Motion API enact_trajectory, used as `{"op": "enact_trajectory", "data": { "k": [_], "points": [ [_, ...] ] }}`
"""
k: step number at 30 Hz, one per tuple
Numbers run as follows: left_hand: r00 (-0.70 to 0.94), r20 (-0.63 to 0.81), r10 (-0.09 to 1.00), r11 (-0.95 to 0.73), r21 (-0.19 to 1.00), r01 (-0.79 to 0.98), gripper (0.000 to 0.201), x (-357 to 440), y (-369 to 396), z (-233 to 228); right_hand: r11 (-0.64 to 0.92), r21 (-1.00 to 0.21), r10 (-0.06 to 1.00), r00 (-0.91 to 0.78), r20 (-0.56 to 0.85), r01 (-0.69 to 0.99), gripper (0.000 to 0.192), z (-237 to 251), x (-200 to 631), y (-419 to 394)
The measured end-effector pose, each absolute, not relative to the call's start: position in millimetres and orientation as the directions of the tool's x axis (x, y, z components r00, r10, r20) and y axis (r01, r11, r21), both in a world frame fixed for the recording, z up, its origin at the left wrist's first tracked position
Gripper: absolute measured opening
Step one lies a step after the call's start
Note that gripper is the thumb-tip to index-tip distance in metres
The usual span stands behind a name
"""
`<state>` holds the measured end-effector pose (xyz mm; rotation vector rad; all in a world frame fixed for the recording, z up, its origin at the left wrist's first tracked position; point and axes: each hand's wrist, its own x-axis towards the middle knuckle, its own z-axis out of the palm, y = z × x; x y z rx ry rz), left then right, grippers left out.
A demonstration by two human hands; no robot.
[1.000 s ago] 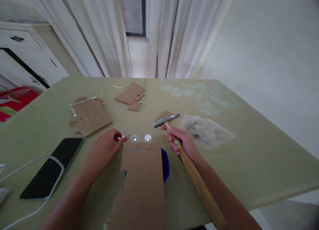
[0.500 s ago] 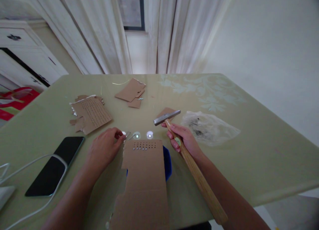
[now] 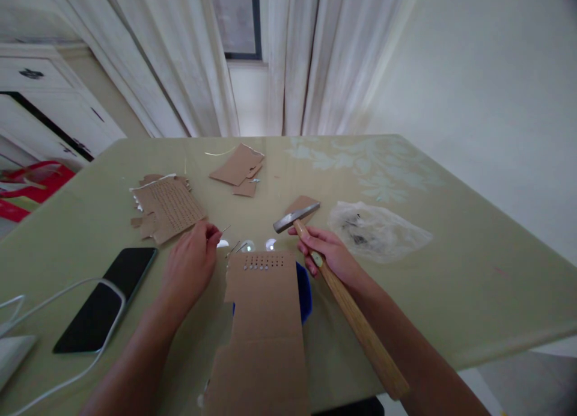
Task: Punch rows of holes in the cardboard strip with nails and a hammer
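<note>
Left hand (image 3: pixel 192 261): fingers pinched on a thin nail (image 3: pixel 224 229), just above the tabletop (image 3: pixel 451 284), left of the cardboard (image 3: pixel 261 320).
Right hand (image 3: pixel 329 253): closed around the wooden handle of the hammer (image 3: pixel 333 284), near its head.
Hammer head: steel, lifted, just beyond the right hand.
Cardboard: lies between the hands, with a row of nails at its far edge, over a blue thing (image 3: pixel 304 290).
Phone (image 3: pixel 106 299): left of the left hand, a white cable across it.
Plastic bag (image 3: pixel 376 229): right of the hammer head.
</note>
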<state>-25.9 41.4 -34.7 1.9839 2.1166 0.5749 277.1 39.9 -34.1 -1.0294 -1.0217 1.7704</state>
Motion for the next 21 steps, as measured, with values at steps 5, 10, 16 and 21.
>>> {"op": "enact_trajectory", "data": {
  "k": [5, 10, 16, 21],
  "points": [
    [-0.145, 0.286, 0.947, -0.123, 0.742, 0.659, 0.033, -15.4, 34.2, -18.1, -0.300, -0.934, 0.901, -0.380, -0.210, -0.193, 0.046, -37.3, 276.5, 37.2],
    [-0.146, 0.384, 0.912, -0.291, 0.854, 0.430, 0.020, -4.1, 22.2, -6.3, -0.297, -0.934, 0.902, -0.378, -0.207, -0.197, 0.047, -38.4, 271.8, 34.1],
    [-0.019, 0.449, 0.893, -0.403, 0.820, 0.407, 0.010, -2.4, 13.1, 0.5, -0.304, -0.931, 0.902, -0.376, -0.214, -0.200, 0.049, -38.9, 269.0, 32.0],
    [0.126, 0.418, 0.899, -0.430, 0.794, 0.430, 0.017, -6.9, 12.1, 1.4, -0.298, -0.939, 0.899, -0.379, -0.217, -0.170, 0.049, -36.3, 268.0, 30.8]
  ]
}}
